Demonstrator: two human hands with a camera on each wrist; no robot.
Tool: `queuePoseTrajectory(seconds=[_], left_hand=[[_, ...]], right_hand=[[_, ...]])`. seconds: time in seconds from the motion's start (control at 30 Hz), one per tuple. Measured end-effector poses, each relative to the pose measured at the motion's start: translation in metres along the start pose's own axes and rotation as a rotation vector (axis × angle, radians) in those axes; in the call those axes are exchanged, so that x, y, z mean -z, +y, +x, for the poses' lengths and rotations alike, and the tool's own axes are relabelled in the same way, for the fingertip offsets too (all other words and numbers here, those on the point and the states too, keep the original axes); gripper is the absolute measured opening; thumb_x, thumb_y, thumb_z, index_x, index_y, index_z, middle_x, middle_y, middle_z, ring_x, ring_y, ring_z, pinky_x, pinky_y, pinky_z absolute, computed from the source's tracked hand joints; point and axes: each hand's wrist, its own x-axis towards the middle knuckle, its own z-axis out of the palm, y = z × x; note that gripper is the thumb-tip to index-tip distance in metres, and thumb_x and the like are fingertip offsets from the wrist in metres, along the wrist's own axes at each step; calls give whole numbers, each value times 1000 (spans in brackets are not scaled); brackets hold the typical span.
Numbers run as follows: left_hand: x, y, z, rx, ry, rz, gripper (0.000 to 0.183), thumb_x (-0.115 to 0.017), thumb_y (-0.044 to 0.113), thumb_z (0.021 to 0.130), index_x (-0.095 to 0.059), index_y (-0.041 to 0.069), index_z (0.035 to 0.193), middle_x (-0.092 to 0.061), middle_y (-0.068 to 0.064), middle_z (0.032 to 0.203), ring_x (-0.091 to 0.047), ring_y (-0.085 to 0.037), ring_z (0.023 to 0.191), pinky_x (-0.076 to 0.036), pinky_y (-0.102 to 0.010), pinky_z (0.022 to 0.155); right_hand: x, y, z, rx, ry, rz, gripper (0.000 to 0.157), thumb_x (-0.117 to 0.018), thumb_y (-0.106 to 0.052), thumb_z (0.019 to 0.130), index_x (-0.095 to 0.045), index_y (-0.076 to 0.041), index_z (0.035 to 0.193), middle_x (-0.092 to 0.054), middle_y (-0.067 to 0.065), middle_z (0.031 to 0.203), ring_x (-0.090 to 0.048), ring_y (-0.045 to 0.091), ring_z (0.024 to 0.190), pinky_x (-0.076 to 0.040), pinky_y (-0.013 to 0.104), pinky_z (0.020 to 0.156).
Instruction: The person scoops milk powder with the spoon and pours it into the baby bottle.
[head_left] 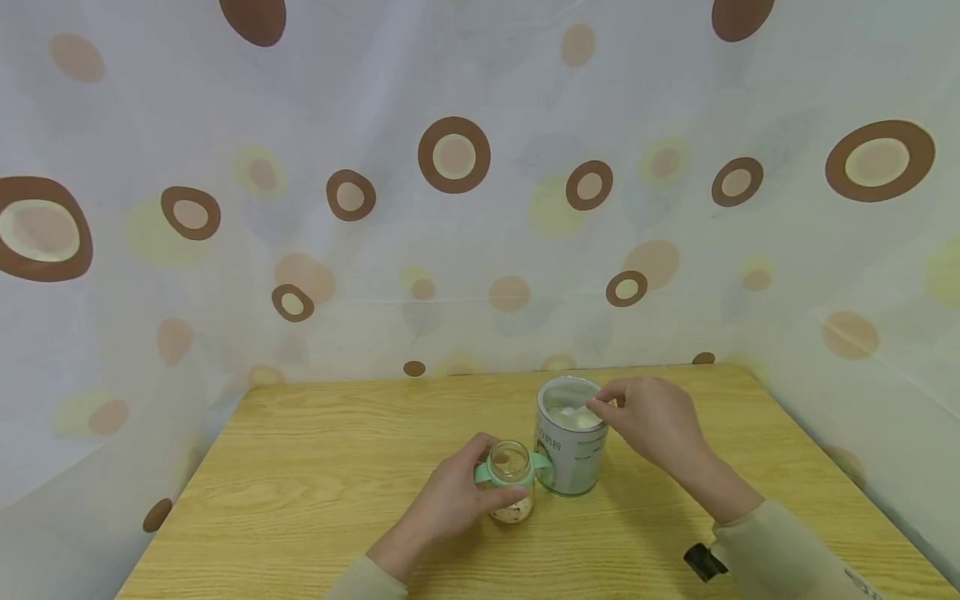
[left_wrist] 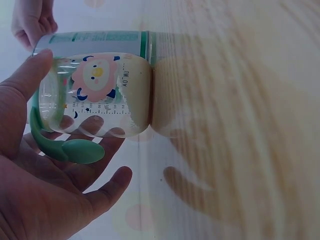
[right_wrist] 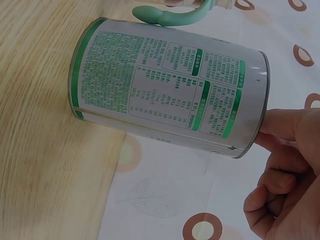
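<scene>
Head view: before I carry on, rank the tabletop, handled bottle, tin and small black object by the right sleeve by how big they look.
Largest to smallest:
1. Tabletop
2. Tin
3. Handled bottle, partly covered by the left hand
4. Black object

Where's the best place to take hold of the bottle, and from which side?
Probably grip the bottle round its upright body, from the left, thumb in front and fingers behind, as the left hand does. The green handles jut out sideways, and the tin close by on the right leaves little room there.
</scene>
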Motion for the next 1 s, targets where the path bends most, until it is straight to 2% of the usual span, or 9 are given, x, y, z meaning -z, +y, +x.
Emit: queuePoseTrajectory(seconds=[0.63, 0.87, 1.0], left_hand=[[1, 1, 0, 5, -11, -15, 60, -90, 45, 95, -63, 14, 138, -72, 0, 126, -68, -19, 115, -56, -52, 100], [2, 2, -1, 6, -12, -12, 60, -90, 46, 94, -63, 14, 138, -72, 0, 126, -68, -20, 115, -57, -52, 100], [2, 1, -1, 9, -13, -15, 58, -90, 46, 94, -63, 16, 137, -72, 1, 126, -68, -19, 114, -57, -52, 100]], right_hand=[[-2, -4, 2, -31, -86, 47, 18, -76, -27, 104, -84, -14, 95, -64, -10, 67, -52, 14, 59, -43, 35, 56], [-1, -9, 2, -75, -171, 144, 16, -78, -30, 104, -84, -20, 94, -73, -8, 84, -59, 15, 70, -48, 38, 64], [0, -11, 3, -84, -208, 195, 18, -78, -32, 105, -84, -19, 94, -76, -6, 90, -60, 15, 75, -50, 40, 68]])
